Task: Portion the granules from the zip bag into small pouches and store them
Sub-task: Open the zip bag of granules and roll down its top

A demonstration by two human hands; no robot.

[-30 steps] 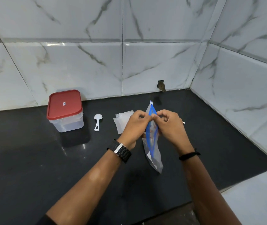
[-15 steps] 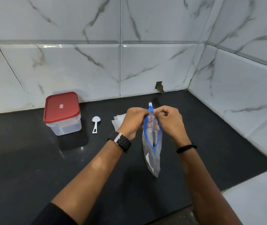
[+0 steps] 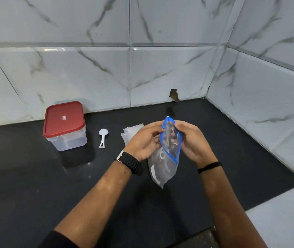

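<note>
You have the zip bag (image 3: 167, 154) held up above the counter (image 3: 35, 194), just right of centre, with a hand on each side of its blue-edged mouth. Your left hand (image 3: 143, 141) pinches the left lip between thumb and fingers; your right hand (image 3: 190, 140) is curled round the right lip. The mouth looks parted, so the step in hand seems to be opening the bag.

To do it well, draw the two lips apart evenly and keep the mouth pointing up at 12 o'clock, so the granules stay down in the belly. The bag is soft and tilts toward 5 o'clock at the bottom; steady it before you let go with either hand to reach for the scoop.

From the left: the tub (image 3: 65, 127) at 10 o'clock has its red lid on, and its clear walls show nothing I can make out inside. The white scoop (image 3: 103, 136) lies near it on its right, bowl away from you. The small pouches (image 3: 131, 133) lie flat in a stack behind your left hand, partly hidden, apparently unfilled. The bag holds dark granules, seen through the clear film.
</note>
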